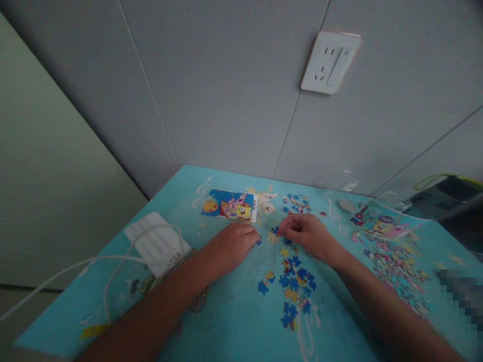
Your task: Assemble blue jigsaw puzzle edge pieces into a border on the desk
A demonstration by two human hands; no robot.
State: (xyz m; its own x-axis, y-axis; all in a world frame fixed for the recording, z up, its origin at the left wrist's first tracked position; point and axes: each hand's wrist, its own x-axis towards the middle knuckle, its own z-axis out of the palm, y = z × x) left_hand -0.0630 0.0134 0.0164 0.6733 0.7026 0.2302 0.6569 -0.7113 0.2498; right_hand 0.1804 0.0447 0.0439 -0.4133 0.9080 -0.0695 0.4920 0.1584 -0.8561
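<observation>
Blue puzzle piece (274, 230) pinched in right hand (306, 234) fingers, left hand (236, 242) curled flat on counter (234, 322). Mid-sorting; probably needs matching against loose pieces (293, 286) next.

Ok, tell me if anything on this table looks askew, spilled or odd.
Nothing damaged. The puzzle pieces lie loose in scattered clusters on the blue table, more spread at the right. The white power adapter sits at the left edge, its cable trailing off the table. Both hands rest among the pieces.
</observation>
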